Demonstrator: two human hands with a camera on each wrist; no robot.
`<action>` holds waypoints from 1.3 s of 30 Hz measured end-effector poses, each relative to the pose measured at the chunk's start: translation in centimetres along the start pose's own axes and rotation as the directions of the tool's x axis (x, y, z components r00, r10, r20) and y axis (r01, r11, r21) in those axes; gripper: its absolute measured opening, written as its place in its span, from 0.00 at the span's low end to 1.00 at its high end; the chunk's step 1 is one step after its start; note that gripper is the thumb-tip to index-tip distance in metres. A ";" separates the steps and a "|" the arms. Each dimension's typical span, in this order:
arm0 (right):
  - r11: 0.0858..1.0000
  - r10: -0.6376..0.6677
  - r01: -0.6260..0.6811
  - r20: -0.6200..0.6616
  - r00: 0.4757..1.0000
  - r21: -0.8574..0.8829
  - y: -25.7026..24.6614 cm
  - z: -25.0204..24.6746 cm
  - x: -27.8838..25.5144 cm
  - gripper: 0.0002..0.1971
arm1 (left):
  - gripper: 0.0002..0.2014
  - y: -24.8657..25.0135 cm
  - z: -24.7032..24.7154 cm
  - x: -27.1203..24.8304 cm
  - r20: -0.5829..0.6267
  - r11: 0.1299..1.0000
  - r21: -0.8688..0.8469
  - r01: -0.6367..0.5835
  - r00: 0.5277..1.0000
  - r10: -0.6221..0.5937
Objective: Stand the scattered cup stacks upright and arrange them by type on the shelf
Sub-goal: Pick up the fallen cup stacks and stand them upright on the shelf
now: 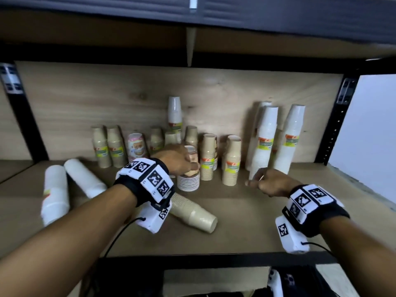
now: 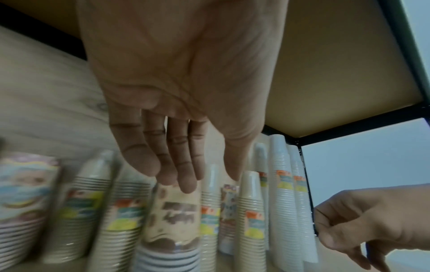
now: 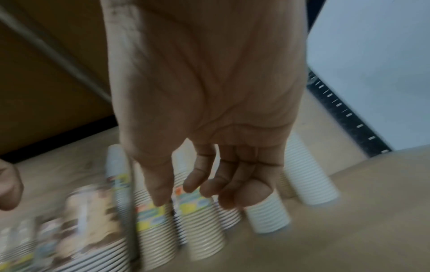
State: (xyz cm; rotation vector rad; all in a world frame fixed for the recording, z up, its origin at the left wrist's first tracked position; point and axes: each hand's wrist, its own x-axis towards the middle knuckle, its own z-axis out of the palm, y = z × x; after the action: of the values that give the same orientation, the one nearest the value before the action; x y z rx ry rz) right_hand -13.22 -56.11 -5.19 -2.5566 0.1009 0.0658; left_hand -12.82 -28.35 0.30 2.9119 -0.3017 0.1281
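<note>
A printed brown-and-cream cup stack (image 1: 188, 179) (image 2: 173, 213) stands upright mid-shelf. My left hand (image 1: 189, 166) (image 2: 197, 176) hovers at its top, fingers straight; whether they touch it I cannot tell. My right hand (image 1: 255, 181) (image 3: 197, 191) hangs loosely curled and holds nothing, in front of the tall white stacks (image 1: 264, 142) (image 3: 267, 215). Beige stacks (image 1: 231, 161) (image 2: 251, 220) stand beside the printed one. One beige stack (image 1: 192, 213) lies on its side under my left wrist. Two white stacks (image 1: 55, 194) lie at the left.
More upright beige stacks (image 1: 107, 146), a pink printed stack (image 1: 137, 146) and a short white stack (image 1: 174, 116) line the wooden back wall (image 1: 85, 99). Black shelf posts (image 1: 338, 125) frame both sides. An upper shelf (image 1: 278, 20) hangs low overhead.
</note>
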 end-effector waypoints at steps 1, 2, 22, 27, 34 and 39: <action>1.000 -0.018 0.018 0.052 0.998 -0.002 -1.2 0.8 -0.2 0.10 | 0.21 -1.4 0.0 -0.6 0.004 1.000 0.000 0.020 1.000 -0.020; 0.999 -0.049 0.049 0.105 0.993 -0.001 -2.5 1.8 -0.4 0.12 | 0.22 -3.0 -0.1 -1.5 0.012 0.998 0.006 0.062 0.998 -0.062; 0.867 -0.092 0.324 0.517 0.851 -0.379 -16.5 9.1 -1.8 0.34 | 0.40 -13.9 0.9 -6.6 0.305 0.893 0.145 0.426 0.839 -0.450; 0.828 -0.164 0.375 0.460 0.873 -0.416 -19.2 7.9 -1.3 0.35 | 0.30 -15.2 -2.3 -5.4 0.295 0.923 0.204 0.325 0.879 -0.374; 0.834 -0.307 0.419 0.329 0.893 -0.360 -22.3 6.6 0.4 0.26 | 0.25 -17.4 -6.0 -2.0 0.132 0.979 0.097 0.180 0.972 -0.192; 0.805 -0.407 0.476 0.254 0.877 -0.353 -24.2 6.5 1.7 0.22 | 0.24 -17.5 -6.2 -0.1 0.103 0.996 0.064 0.069 0.992 -0.076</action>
State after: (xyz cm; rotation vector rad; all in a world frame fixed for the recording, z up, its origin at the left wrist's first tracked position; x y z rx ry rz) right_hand -9.60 -32.42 2.51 -2.9025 -0.6468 0.1312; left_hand -9.62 -10.28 2.84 2.9904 -0.2117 -0.0282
